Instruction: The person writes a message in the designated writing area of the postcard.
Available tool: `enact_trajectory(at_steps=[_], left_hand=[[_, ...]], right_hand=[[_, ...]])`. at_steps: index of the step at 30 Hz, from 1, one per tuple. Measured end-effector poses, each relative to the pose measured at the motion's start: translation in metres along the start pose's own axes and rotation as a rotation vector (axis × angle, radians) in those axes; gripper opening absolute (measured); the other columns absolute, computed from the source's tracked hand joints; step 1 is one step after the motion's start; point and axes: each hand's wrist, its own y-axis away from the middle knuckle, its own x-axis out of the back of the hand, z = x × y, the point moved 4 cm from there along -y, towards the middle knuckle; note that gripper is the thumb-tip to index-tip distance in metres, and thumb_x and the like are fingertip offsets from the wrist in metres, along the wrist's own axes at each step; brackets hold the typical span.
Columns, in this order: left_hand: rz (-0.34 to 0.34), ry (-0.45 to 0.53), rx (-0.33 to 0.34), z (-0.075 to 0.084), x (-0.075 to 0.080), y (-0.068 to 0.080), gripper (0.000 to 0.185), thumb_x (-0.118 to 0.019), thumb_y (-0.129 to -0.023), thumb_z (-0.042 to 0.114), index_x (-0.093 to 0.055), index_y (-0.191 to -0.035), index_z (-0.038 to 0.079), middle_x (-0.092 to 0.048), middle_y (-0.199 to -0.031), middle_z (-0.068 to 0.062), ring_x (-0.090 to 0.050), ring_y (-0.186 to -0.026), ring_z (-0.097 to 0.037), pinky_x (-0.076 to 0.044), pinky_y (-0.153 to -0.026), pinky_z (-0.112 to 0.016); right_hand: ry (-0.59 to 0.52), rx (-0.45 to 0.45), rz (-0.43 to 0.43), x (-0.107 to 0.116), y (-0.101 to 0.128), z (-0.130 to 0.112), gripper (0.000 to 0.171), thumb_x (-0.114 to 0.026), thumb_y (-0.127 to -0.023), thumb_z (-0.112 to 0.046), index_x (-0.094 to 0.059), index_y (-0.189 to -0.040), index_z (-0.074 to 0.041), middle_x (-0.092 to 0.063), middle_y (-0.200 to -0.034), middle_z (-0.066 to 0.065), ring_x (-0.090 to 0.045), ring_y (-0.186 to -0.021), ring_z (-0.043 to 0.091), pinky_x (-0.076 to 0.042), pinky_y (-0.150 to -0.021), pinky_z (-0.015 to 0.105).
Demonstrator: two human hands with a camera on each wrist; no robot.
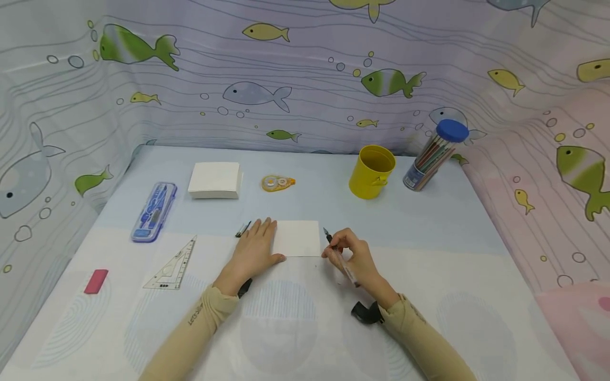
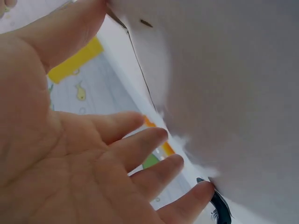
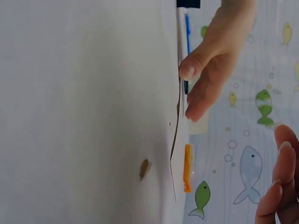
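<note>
A small white paper card (image 1: 296,238) lies on the table in front of me. My left hand (image 1: 254,246) lies flat with straight fingers, its thumb side on the card's left edge; the left wrist view shows the open palm (image 2: 93,163). My right hand (image 1: 350,254) grips a black-tipped pen (image 1: 339,256) just right of the card, nib pointing up and away near the card's right edge. A small black pen cap (image 1: 243,228) lies by my left fingertips.
Along the back stand a stack of white cards (image 1: 214,180), an orange correction tape (image 1: 278,183), a yellow cup (image 1: 372,171) and a blue-lidded pencil tube (image 1: 436,154). At left lie a blue geometry case (image 1: 154,211), a clear set square (image 1: 172,264) and a pink eraser (image 1: 96,281).
</note>
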Motion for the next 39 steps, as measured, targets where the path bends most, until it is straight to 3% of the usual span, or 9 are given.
enact_trajectory(at_steps=[4,12,17,21,29,35,39], left_hand=[[-0.028,-0.011,0.007,-0.002,-0.003,-0.001,0.092,-0.071,-0.086,0.044,-0.026,-0.15,-0.005,-0.025,-0.157,-0.026,-0.021,-0.145,-0.046,-0.027,-0.115,-0.062],[-0.052,-0.013,-0.021,-0.002,-0.004,-0.005,0.092,-0.069,-0.086,0.044,-0.024,-0.151,-0.003,-0.025,-0.158,-0.02,-0.021,-0.147,-0.043,-0.024,-0.116,-0.062],[-0.086,-0.012,-0.013,-0.001,-0.006,-0.006,0.091,-0.068,-0.088,0.044,-0.023,-0.152,-0.002,-0.023,-0.159,-0.018,-0.019,-0.147,-0.043,-0.021,-0.116,-0.064],[-0.103,-0.016,-0.012,0.003,-0.009,-0.005,0.089,-0.067,-0.088,0.044,-0.024,-0.152,-0.001,-0.023,-0.16,-0.017,-0.016,-0.147,-0.044,-0.019,-0.116,-0.066],[-0.103,-0.024,-0.033,0.019,-0.015,-0.002,0.086,-0.066,-0.089,0.045,-0.027,-0.152,0.001,-0.025,-0.16,-0.015,-0.017,-0.148,-0.043,-0.021,-0.116,-0.065],[-0.093,-0.03,-0.037,0.027,-0.017,0.004,0.085,-0.067,-0.088,0.045,-0.03,-0.151,0.0,-0.027,-0.159,-0.015,-0.02,-0.147,-0.043,-0.022,-0.116,-0.064],[-0.089,-0.038,-0.042,0.029,-0.018,0.006,0.085,-0.067,-0.088,0.045,-0.031,-0.15,0.0,-0.029,-0.158,-0.016,-0.021,-0.147,-0.043,-0.023,-0.116,-0.064]], right_hand=[[-0.075,-0.098,0.015,-0.001,0.003,0.012,0.023,-0.058,-0.082,0.018,-0.045,-0.09,0.001,-0.071,-0.071,0.018,-0.053,-0.053,0.014,-0.041,-0.048,0.02],[-0.132,-0.197,-0.02,-0.002,0.005,0.015,0.015,-0.055,-0.089,0.01,-0.044,-0.093,0.0,-0.072,-0.076,0.02,-0.057,-0.058,0.027,-0.046,-0.052,0.023],[-0.141,-0.328,-0.044,-0.001,0.005,0.021,0.011,-0.053,-0.094,0.003,-0.044,-0.101,0.0,-0.073,-0.081,0.021,-0.06,-0.064,0.021,-0.049,-0.061,0.024],[-0.142,-0.406,-0.05,0.001,0.002,0.027,0.018,-0.052,-0.097,-0.004,-0.047,-0.114,-0.002,-0.074,-0.089,0.021,-0.059,-0.067,0.016,-0.044,-0.062,0.022],[-0.124,-0.44,-0.052,0.0,-0.008,0.038,0.018,-0.052,-0.099,-0.009,-0.052,-0.116,-0.003,-0.074,-0.098,0.02,-0.055,-0.066,0.02,-0.037,-0.064,0.02],[-0.195,-0.458,-0.075,-0.005,-0.013,0.044,0.019,-0.044,-0.102,-0.012,-0.055,-0.112,0.002,-0.07,-0.096,0.026,-0.06,-0.068,0.023,-0.05,-0.065,0.024],[-0.207,-0.521,-0.076,-0.008,-0.016,0.047,0.022,-0.046,-0.102,-0.016,-0.058,-0.106,0.002,-0.066,-0.091,0.025,-0.061,-0.066,0.021,-0.052,-0.058,0.026]])
